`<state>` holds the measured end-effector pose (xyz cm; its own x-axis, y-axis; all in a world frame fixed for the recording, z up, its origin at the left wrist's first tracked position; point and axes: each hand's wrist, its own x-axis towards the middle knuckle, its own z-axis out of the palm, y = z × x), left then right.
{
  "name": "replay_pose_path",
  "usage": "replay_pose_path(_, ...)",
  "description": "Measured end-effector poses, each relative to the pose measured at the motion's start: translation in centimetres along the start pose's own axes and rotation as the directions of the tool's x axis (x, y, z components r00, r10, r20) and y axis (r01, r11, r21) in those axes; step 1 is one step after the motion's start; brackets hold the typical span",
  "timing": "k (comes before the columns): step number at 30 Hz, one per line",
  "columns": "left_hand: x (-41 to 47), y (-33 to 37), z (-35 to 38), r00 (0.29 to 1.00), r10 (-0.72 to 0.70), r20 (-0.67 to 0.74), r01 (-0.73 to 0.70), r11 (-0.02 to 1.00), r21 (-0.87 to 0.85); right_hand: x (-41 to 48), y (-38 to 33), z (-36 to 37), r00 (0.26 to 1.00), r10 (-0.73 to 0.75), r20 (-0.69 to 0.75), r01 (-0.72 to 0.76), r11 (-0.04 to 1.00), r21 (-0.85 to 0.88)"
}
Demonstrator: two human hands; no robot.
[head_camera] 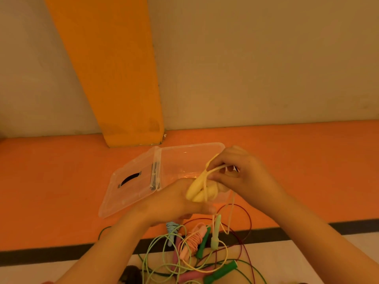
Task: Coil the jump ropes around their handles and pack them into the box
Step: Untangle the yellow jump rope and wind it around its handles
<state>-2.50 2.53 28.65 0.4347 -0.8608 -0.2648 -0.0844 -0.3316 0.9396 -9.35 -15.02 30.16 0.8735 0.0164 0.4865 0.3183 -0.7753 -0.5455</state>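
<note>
Beyond the grip, beige wall (266, 58) and orange pillar (114, 78) — orange floor (51, 181) below; nearer, a dark stripe (41, 255), then pale flooring (338, 253).

Your single view comes from the wide-angle camera on your head, facing forward and down at the orange floor (61, 181) in front of you. It sits close over your left hand (176, 203) and right hand (246, 175), which hold the yellow jump rope (194, 189) mid-frame. Beyond them it reaches the pale wall (266, 58) across the upper frame.
</note>
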Motion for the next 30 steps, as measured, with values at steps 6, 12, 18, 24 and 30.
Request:
replay_pose_path(6, 0.8, -0.1, 2.1, 0.986, 0.126, -0.109, -0.095, 0.964, 0.249, 0.3, -0.8, 1.1, 0.987, -0.054, 0.149, 0.058, 0.998, -0.023)
replay_pose_path(12, 0.5, -0.5, 1.3, 0.979, 0.131, -0.158, -0.060, 0.919, 0.390, 0.8, -1.2, 0.3, 0.975, 0.065, 0.213, -0.070, 0.997, 0.016)
replay_pose_path(18, 0.2, -1.1, 2.2, 0.971, 0.121, -0.206, -0.040, 0.932, 0.361, 0.3, -1.8, 0.8, 0.964, 0.135, 0.227, -0.148, 0.988, 0.039)
replay_pose_path(24, 0.3, -1.0, 2.4, 0.962, 0.140, -0.236, -0.043, 0.926, 0.375, 0.0, -2.2, 0.7, 0.958, 0.153, 0.244, -0.185, 0.976, 0.115)
replay_pose_path(30, -0.1, 0.1, 0.9, 0.994, 0.065, -0.085, -0.032, 0.939, 0.341, 0.3, -1.5, -1.3, 0.957, 0.146, 0.252, -0.182, 0.975, 0.125)
